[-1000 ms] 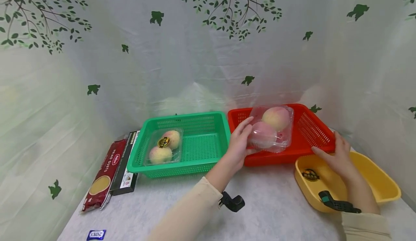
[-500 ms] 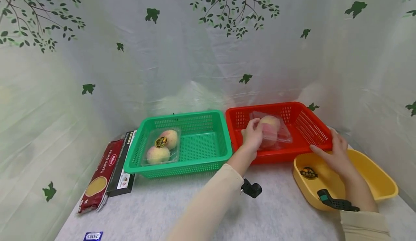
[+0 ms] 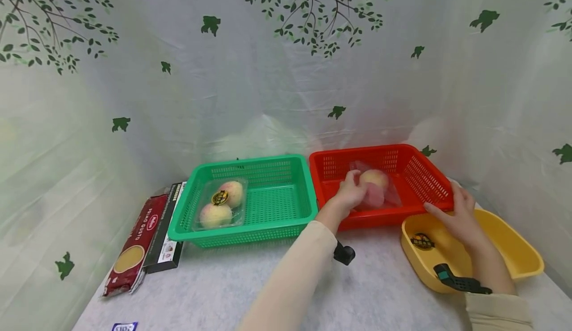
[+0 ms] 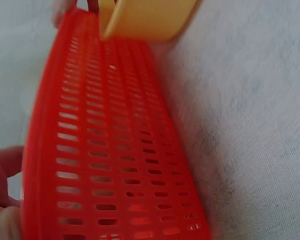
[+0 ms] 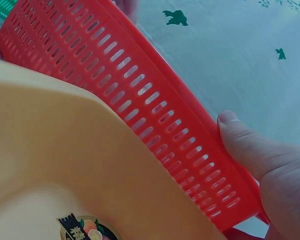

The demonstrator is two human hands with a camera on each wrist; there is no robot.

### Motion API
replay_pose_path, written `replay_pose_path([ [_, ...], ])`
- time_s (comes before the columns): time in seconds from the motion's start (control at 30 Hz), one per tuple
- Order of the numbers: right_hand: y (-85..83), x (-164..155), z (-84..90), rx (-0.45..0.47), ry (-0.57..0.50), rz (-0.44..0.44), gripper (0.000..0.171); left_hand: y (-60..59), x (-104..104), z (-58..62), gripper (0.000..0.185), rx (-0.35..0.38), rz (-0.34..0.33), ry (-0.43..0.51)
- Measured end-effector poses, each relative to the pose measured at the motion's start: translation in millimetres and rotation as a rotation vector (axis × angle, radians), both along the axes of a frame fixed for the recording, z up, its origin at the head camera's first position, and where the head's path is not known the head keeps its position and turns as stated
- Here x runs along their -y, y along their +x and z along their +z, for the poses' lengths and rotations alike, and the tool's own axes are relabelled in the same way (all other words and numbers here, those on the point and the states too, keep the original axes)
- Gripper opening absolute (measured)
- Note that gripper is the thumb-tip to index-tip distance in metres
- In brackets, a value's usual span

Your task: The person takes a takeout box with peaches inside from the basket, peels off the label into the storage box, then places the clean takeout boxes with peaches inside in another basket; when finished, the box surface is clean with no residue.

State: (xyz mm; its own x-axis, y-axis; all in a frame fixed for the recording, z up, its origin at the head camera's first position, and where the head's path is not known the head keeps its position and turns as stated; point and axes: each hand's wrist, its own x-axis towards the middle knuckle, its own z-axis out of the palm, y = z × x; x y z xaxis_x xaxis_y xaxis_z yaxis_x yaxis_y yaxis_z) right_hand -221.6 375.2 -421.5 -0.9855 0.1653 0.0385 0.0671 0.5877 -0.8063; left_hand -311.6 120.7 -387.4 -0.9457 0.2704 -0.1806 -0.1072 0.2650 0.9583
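Observation:
A clear plastic pack of peaches (image 3: 379,186) lies low inside the red basket (image 3: 429,174). My left hand (image 3: 350,192) reaches over the basket's front wall and grips the pack's near end with curled fingers. My right hand (image 3: 452,213) holds the basket's front right corner, its thumb (image 5: 247,145) on the rim and its fingers along the outer wall. The left wrist view shows only the red basket's slotted wall (image 4: 115,150) and a bit of my left hand (image 4: 0,200).
A green basket (image 3: 277,204) to the left holds a second peach pack (image 3: 221,202). A yellow tub (image 3: 514,254) with a sticker (image 3: 422,241) touches the red basket's front right. A pasta packet (image 3: 131,246) and a black box (image 3: 167,231) lie far left.
My left hand has lowered the peach pack from above the red basket's rim down into the basket. My right hand has stayed on the basket's corner.

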Motion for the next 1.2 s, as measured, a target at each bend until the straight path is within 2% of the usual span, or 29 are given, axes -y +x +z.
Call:
replay_pose_path([
  [0.13,-0.6,1.1,-1.2,-0.002,0.006,-0.009,0.103,-0.4,-0.2,-2.5,0.047,0.001,-0.042,-0.097],
  [0.23,-1.0,2.4,-1.4,-0.001,0.004,-0.009,0.103,3.2,-2.2,-1.7,0.050,-0.030,-0.066,-0.214],
  [0.37,-1.2,4.0,-1.1,-0.005,-0.005,-0.009,0.102,7.1,-5.5,0.1,0.049,-0.078,-0.093,-0.320],
  [0.43,-1.1,4.1,-1.0,-0.011,-0.005,-0.012,0.101,8.2,-6.3,0.9,0.048,-0.104,-0.117,-0.349],
  [0.6,-0.4,3.0,-0.6,-0.011,-0.004,-0.020,0.100,8.8,-7.4,-0.6,0.055,-0.114,-0.199,-0.414],
  [0.7,-0.2,1.8,-0.4,-0.003,-0.006,-0.019,0.101,8.5,-8.6,-1.2,0.052,-0.132,-0.229,-0.446],
  [0.8,-1.2,2.1,-0.9,-0.001,-0.010,-0.014,0.101,8.5,-8.3,-0.5,0.048,-0.182,-0.201,-0.444],
  [1.03,-2.5,-0.5,-1.8,0.011,0.007,-0.013,0.101,14.4,-6.4,-1.4,0.026,-0.413,-0.040,-0.379],
  [1.1,-1.6,-2.0,-2.2,0.014,0.010,-0.011,0.101,17.6,-4.6,-2.3,0.022,-0.431,0.005,-0.296],
  [1.2,-2.0,-3.1,-1.5,0.011,0.010,-0.008,0.101,21.4,1.0,-0.5,0.019,-0.399,0.075,-0.136],
])
